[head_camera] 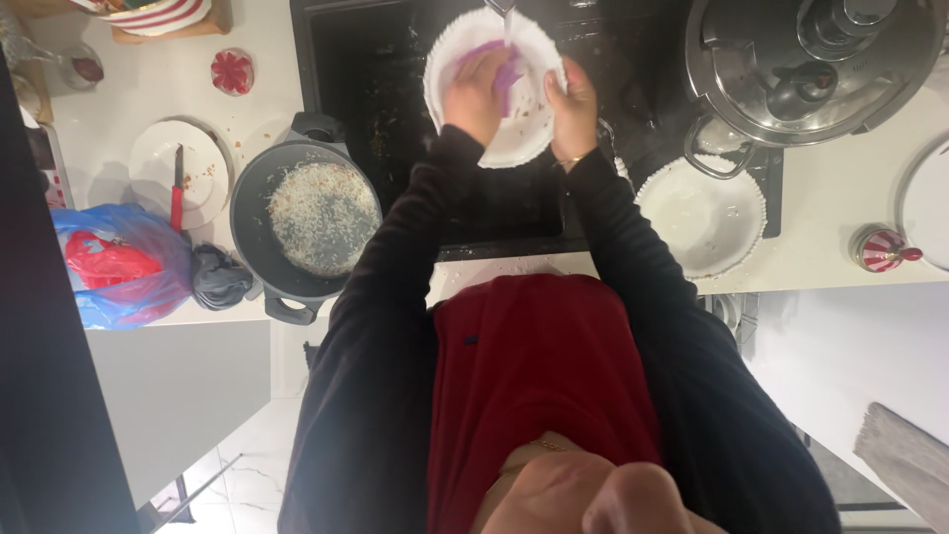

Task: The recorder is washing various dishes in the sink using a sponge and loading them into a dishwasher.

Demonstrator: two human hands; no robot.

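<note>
A white plate with a scalloped rim (514, 138) is held tilted above the black cooktop (376, 89). My left hand (473, 94) lies inside the plate with its fingers closed on a purple thing (510, 81), a soft scraper or cloth; which one I cannot tell. My right hand (575, 111) grips the plate's right rim from behind. Both black sleeves reach up from my red top. A thin metal piece (504, 12) shows just above the plate.
A grey pot with rice (321, 218) stands left of my arms. A second white scalloped dish (702, 220) and a steel pressure cooker (811, 59) are on the right. Farther left lie a plate with a red-handled knife (178, 183) and a blue plastic bag (119, 262).
</note>
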